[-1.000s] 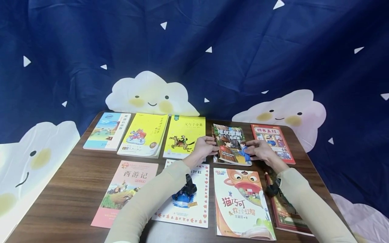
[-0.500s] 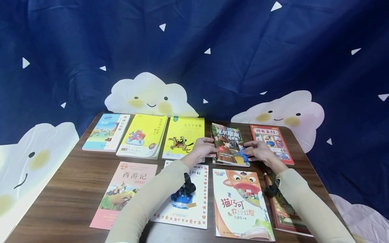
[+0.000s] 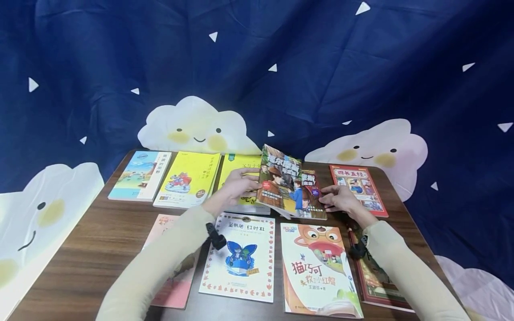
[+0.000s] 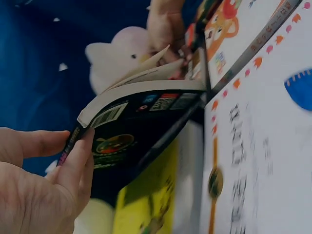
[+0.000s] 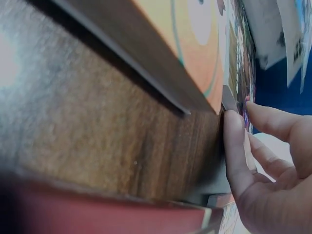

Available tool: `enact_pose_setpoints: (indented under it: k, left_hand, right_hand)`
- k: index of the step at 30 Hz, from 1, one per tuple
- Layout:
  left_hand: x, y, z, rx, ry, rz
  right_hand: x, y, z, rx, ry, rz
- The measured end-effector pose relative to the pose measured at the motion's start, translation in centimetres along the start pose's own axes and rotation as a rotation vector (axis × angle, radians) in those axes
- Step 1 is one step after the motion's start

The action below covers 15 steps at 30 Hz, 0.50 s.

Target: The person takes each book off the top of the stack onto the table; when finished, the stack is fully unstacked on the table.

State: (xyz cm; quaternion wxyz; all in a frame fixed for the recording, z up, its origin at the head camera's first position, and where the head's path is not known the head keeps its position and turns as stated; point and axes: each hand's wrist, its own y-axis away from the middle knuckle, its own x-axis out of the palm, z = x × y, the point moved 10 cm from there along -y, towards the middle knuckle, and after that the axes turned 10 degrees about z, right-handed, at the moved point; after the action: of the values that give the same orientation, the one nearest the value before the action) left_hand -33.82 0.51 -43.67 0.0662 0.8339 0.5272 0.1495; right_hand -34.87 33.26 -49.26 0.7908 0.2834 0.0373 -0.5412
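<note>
In the head view, my left hand (image 3: 237, 187) pinches the spine side of a dark detective comic book (image 3: 281, 180), lifted and tilted over the yellow book with the horse rider (image 3: 249, 207). The left wrist view shows its spine between thumb and fingers, its dark back cover (image 4: 117, 141) and some pages fanned loose. A second detective comic book (image 3: 315, 205) lies under it on the table, partly covered. My right hand (image 3: 339, 200) holds the right edge of this lower book; in the right wrist view, the fingertips (image 5: 234, 122) meet its edge and cover.
Two more books, a blue-white one (image 3: 140, 174) and a yellow one (image 3: 188, 178), stand in the back row; a red book (image 3: 359, 189) is at right. In front lie a pink book (image 3: 176, 285), a butterfly book (image 3: 241, 254), a fox-cover book (image 3: 321, 267) and a dark red book (image 3: 381, 281).
My left hand has raised the upper comic book and drawn it leftward, uncovering the lower one and moving over the yellow rider book. The right hand has stayed at the right edge.
</note>
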Motion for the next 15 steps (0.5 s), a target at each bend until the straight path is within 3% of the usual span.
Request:
enact_pose_setpoints:
  k: [7,15]
  left_hand:
    - [-5.2,4.5,-1.7,0.042,-0.067,-0.021]
    - [-11.6,11.4,-2.9,0.076,-0.184,-0.039]
  right_hand:
    - [0.0,-0.1,0.0,0.001,0.006,-0.008]
    - [0.0,-0.2,-0.2,0.006,0.015,-0.008]
